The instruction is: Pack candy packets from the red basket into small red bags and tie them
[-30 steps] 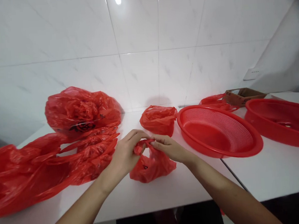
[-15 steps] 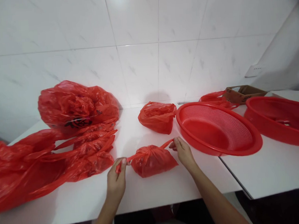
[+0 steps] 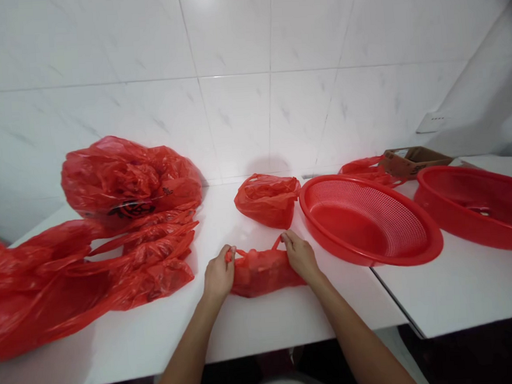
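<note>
Hands [image 3: 218,273] [image 3: 302,254] apart, small red bag [image 3: 264,273] between them

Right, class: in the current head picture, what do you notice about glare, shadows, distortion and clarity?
Head view: soft glare high on the tiled wall; faint shadow on it behind the small red bag; tile seams splaying, suggesting wide-angle stretch; top right corner dark; held red bag clear in outline, its contents indistinct.

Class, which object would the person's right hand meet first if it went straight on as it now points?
The right hand would probably meet the red bag left of the colander, beyond the held bag; depth is uncertain.
</note>
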Demonstrator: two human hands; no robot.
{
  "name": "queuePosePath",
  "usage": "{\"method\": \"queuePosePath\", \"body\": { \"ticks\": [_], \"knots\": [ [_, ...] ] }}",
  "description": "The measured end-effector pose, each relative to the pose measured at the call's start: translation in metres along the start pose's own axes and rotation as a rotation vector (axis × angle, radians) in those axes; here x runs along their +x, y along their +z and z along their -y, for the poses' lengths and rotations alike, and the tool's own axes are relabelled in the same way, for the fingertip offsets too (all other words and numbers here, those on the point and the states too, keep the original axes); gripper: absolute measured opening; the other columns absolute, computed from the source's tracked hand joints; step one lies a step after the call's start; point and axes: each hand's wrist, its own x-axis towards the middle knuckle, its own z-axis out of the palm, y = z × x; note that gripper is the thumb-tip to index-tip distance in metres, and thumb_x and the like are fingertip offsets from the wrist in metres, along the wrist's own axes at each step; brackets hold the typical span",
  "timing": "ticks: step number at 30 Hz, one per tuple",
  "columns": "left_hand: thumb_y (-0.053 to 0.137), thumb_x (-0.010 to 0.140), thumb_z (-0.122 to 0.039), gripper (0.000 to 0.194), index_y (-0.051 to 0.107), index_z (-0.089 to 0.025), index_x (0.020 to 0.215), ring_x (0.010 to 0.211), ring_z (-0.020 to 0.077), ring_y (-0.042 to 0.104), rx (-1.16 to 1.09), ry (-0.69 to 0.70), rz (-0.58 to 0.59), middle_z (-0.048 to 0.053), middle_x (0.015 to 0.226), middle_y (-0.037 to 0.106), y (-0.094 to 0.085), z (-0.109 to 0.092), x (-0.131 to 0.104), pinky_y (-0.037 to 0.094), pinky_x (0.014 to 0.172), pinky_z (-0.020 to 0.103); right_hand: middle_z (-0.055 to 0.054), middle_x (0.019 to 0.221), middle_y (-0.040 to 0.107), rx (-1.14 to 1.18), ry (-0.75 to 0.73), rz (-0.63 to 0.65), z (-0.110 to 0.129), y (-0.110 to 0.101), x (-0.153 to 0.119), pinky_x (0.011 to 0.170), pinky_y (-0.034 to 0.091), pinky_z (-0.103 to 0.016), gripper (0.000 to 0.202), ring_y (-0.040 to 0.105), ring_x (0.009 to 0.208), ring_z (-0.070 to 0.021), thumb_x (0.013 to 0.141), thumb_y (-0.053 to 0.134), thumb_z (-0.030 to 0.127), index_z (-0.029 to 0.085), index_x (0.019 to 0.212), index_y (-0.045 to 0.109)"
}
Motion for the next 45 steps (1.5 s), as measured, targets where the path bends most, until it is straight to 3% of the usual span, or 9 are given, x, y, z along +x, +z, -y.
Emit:
{"method": "queuePosePath", "body": {
  "ticks": [7, 13, 16, 30, 32, 35, 39, 42, 45],
  "knots": [
    [0.030, 0.097, -0.044, 0.039, 0.061, -0.024, 0.088, 0.071, 0.0224, 0.064, 0.222, -0.081, 0.070, 0.005, 0.078, 0.069, 0.022, 0.011, 0.008, 0.033, 0.057, 0.027, -0.005, 0.085, 0.069, -0.187, 0.066, 0.029, -0.007, 0.017, 0.009, 0.062, 0.031, -0.026, 0.036, 0.061, 0.076, -0.0182, 0.100, 0.028, 0.038, 0.025, 0.102, 0.062],
    [0.030, 0.098, -0.036, 0.036, 0.063, -0.022, 0.094, 0.090, 0.0230, 0.062, 0.297, 0.000, 0.054, 0.007, 0.095, 0.069, 0.025, 0.013, 0.007, 0.039, 0.070, 0.031, -0.006, 0.087, 0.071, -0.269, 0.098, 0.023, -0.009, 0.022, 0.009, 0.061, 0.031, -0.027, 0.037, 0.064, 0.077, -0.0199, 0.100, 0.029, 0.040, 0.024, 0.108, 0.062],
    [0.032, 0.098, -0.035, 0.036, 0.065, -0.020, 0.093, 0.092, 0.0242, 0.059, 0.305, 0.042, 0.041, 0.008, 0.093, 0.067, 0.026, 0.017, 0.010, 0.038, 0.078, 0.035, -0.004, 0.085, 0.071, -0.278, 0.077, 0.016, -0.012, 0.025, 0.010, 0.060, 0.031, -0.027, 0.038, 0.065, 0.076, -0.0201, 0.100, 0.028, 0.041, 0.025, 0.106, 0.062],
    [0.035, 0.098, -0.033, 0.034, 0.065, -0.021, 0.086, 0.085, 0.0232, 0.057, 0.171, 0.043, 0.020, 0.004, 0.085, 0.066, 0.031, 0.025, 0.016, 0.035, 0.077, 0.038, -0.001, 0.073, 0.068, -0.186, 0.088, 0.044, -0.024, 0.031, 0.014, 0.058, 0.030, -0.027, 0.037, 0.062, 0.068, -0.0207, 0.097, 0.031, 0.045, 0.026, 0.093, 0.061],
    [0.034, 0.098, -0.034, 0.035, 0.065, -0.021, 0.086, 0.085, 0.0228, 0.057, 0.161, 0.044, 0.017, 0.004, 0.086, 0.066, 0.029, 0.024, 0.015, 0.036, 0.076, 0.037, -0.001, 0.073, 0.067, -0.073, 0.111, 0.026, -0.023, 0.028, 0.014, 0.060, 0.032, -0.028, 0.036, 0.061, 0.068, -0.0207, 0.096, 0.033, 0.048, 0.025, 0.090, 0.061],
    [0.034, 0.098, -0.035, 0.036, 0.065, -0.021, 0.086, 0.086, 0.0227, 0.057, 0.149, 0.046, -0.001, 0.004, 0.087, 0.067, 0.027, 0.023, 0.013, 0.036, 0.077, 0.035, -0.002, 0.082, 0.068, 0.347, 0.071, 0.002, -0.021, 0.021, 0.015, 0.069, 0.040, -0.029, 0.039, 0.061, 0.079, -0.0198, 0.094, 0.039, 0.053, 0.022, 0.085, 0.060],
    [0.034, 0.098, -0.035, 0.036, 0.063, -0.021, 0.083, 0.085, 0.0230, 0.058, 0.124, 0.055, -0.032, 0.004, 0.085, 0.068, 0.025, 0.024, 0.012, 0.035, 0.076, 0.034, -0.004, 0.113, 0.065, 0.990, -0.019, 0.192, -0.016, 0.009, 0.010, 0.087, 0.044, -0.029, 0.033, 0.059, 0.101, -0.0186, 0.090, 0.051, 0.052, 0.021, 0.090, 0.062],
    [0.035, 0.097, -0.034, 0.034, 0.063, -0.021, 0.082, 0.082, 0.0228, 0.058, 0.087, 0.044, -0.054, 0.005, 0.081, 0.067, 0.027, 0.025, 0.012, 0.035, 0.074, 0.033, -0.003, 0.087, 0.067, 1.303, 0.004, 0.371, -0.011, 0.007, 0.004, 0.076, 0.046, -0.028, 0.034, 0.061, 0.082, -0.0159, 0.089, 0.054, 0.051, 0.020, 0.075, 0.055],
    [0.035, 0.096, -0.034, 0.033, 0.062, -0.022, 0.082, 0.070, 0.0212, 0.057, 0.020, -0.018, -0.093, 0.003, 0.069, 0.064, 0.028, 0.027, 0.012, 0.034, 0.067, 0.030, 0.003, 0.057, 0.049, 1.473, 0.072, 0.301, -0.011, 0.012, 0.003, 0.064, 0.045, -0.025, 0.036, 0.055, 0.062, -0.0125, 0.087, 0.057, 0.048, 0.020, 0.067, 0.045]
  ]
}}
